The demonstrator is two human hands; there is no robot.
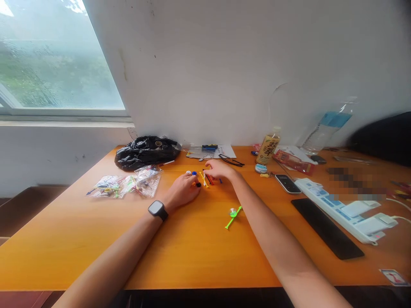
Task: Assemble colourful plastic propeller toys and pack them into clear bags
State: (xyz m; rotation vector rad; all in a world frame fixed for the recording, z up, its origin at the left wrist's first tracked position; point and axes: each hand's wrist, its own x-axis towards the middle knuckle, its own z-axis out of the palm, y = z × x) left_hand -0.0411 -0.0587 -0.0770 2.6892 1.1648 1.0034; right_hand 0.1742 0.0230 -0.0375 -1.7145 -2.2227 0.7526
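My left hand (pixel 183 191) rests on the table, its fingers loosely bent and apart beside small round pieces. Among these are a blue round piece (pixel 194 173), a white one (pixel 188 173) and a black one (pixel 198 185). Just right of them lie thin yellow sticks (pixel 203 178) and a few red and dark ones (pixel 209 179). Over this little pile reaches my right hand (pixel 221 170), fingers stretched out; its fingertips are partly hidden. Nearer to me lies a bright green stick (pixel 233 218) with arrow-like ends and a clear round part at its middle.
Clear bags of parts (pixel 128 184) and a black plastic bag (pixel 144 154) lie at left. Toward the back are a screwdriver (pixel 209 147) and black cord (pixel 231 160). Right: a drink bottle (pixel 268 147), phone (pixel 288 184), white power strip (pixel 334 209) and black slab (pixel 327 229).
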